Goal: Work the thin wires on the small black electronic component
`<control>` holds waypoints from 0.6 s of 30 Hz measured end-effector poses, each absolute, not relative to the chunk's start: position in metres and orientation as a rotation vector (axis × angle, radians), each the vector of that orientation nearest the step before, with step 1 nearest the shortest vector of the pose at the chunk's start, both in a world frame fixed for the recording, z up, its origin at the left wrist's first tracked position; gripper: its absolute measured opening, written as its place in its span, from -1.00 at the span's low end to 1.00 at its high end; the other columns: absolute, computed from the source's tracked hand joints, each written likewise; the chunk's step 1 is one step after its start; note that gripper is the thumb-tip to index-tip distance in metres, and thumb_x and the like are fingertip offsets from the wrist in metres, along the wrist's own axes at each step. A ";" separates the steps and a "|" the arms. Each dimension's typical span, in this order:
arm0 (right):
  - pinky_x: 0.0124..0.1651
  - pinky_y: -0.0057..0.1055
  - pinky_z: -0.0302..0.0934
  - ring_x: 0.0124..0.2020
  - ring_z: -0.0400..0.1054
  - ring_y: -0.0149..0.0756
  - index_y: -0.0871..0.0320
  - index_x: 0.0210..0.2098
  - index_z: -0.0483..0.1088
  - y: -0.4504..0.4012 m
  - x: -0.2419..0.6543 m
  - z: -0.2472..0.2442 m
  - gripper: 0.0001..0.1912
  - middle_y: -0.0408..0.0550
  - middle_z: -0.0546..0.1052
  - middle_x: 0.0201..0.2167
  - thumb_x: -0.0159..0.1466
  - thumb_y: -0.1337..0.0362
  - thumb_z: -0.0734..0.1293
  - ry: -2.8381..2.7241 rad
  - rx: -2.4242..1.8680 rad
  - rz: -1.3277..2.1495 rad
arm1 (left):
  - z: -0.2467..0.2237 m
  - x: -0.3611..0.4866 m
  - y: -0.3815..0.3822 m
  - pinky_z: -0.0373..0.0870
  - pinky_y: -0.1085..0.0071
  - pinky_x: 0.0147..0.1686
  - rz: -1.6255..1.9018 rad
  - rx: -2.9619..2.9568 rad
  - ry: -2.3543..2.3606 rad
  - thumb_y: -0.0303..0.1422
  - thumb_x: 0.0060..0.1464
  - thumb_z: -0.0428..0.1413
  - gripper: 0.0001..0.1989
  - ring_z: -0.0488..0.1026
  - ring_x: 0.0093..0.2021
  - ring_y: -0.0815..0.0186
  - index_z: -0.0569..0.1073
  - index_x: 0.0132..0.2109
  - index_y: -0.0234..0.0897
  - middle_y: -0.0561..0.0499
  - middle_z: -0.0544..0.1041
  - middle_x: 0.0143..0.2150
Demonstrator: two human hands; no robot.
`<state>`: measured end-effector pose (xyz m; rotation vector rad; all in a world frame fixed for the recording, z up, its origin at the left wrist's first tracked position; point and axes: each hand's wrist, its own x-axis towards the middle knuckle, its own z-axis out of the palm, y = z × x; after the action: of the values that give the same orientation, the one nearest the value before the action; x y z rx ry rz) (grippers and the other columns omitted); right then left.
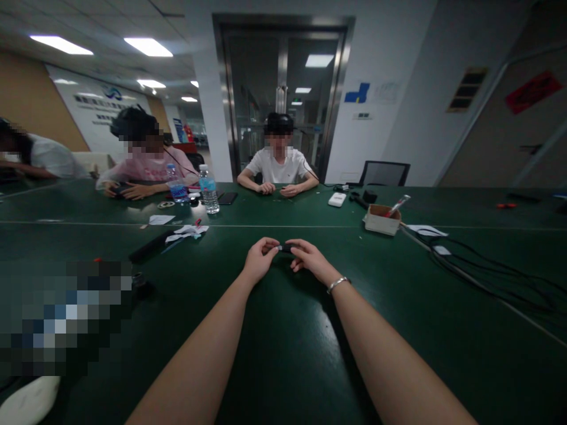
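A small black stick with a silvery end (286, 248), possibly a USB drive, is held level just above the green table (283, 330). My left hand (259, 260) pinches its silvery end between thumb and forefinger. The black end sits between the thumb and fingers of my right hand (311, 260), whose lower fingers curl loosely beneath. Fingertips cover part of the stick, so its exact kind is unclear. A silver bracelet (339, 285) circles my right wrist.
Ahead on the right stand a small open box (382, 220) with a pen in it and black cables (491, 271). Two water bottles (209, 192), crumpled paper (188, 231) and a black phone-like slab (227, 198) lie left. Across the table sits a person in white (279, 165); others sit left.
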<state>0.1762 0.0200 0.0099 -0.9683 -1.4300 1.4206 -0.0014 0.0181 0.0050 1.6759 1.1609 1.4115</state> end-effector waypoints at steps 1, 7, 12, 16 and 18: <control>-0.55 -0.57 0.36 -0.58 0.40 -0.52 0.12 -0.05 0.32 0.020 0.177 0.009 -0.72 -0.09 0.50 -0.31 0.23 0.37 0.27 -1.428 -0.962 1.424 | 0.003 -0.002 0.019 0.36 0.40 -0.25 1.412 1.677 1.163 -0.40 -0.03 0.12 -0.83 0.43 -0.31 0.34 0.48 -0.23 -0.30 -0.03 0.52 -0.29; -0.53 -0.57 0.36 -0.58 0.40 -0.52 0.15 -0.08 0.34 0.019 0.177 0.009 -0.75 -0.10 0.48 -0.35 0.23 0.41 0.25 -1.421 -0.966 1.426 | -0.005 -0.004 0.027 0.32 0.42 -0.33 1.315 1.660 1.174 -0.23 0.03 0.10 -0.76 0.44 -0.35 0.33 0.48 -0.24 -0.31 -0.02 0.52 -0.37; -0.51 -0.56 0.36 -0.56 0.40 -0.50 0.18 -0.11 0.36 0.018 0.177 0.010 -0.78 -0.07 0.50 -0.33 0.23 0.40 0.27 -1.436 -0.970 1.423 | -0.003 -0.005 0.025 0.26 0.44 -0.42 1.207 1.699 1.250 -0.08 0.07 0.02 -0.65 0.37 -0.47 0.36 0.46 -0.35 -0.30 0.03 0.49 -0.47; -0.51 -0.56 0.36 -0.56 0.40 -0.50 0.20 -0.13 0.37 0.018 0.177 0.009 -0.80 -0.06 0.51 -0.35 0.24 0.40 0.26 -1.437 -0.967 1.431 | 0.000 -0.003 0.019 0.23 0.43 -0.42 1.173 1.798 1.323 -0.02 0.12 -0.08 -0.56 0.37 -0.49 0.34 0.44 -0.43 -0.27 0.04 0.46 -0.53; -0.51 -0.56 0.36 -0.56 0.41 -0.50 0.20 -0.15 0.39 0.018 0.177 0.009 -0.81 -0.06 0.52 -0.34 0.23 0.39 0.27 -1.442 -0.955 1.442 | 0.001 -0.002 0.017 0.22 0.42 -0.43 1.176 1.817 1.335 0.00 0.14 -0.12 -0.52 0.38 -0.48 0.32 0.44 -0.44 -0.26 0.03 0.45 -0.53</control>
<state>0.1773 0.0178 0.0093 -0.9547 -1.4423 1.4417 -0.0019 0.0171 0.0012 1.8167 1.3348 1.1758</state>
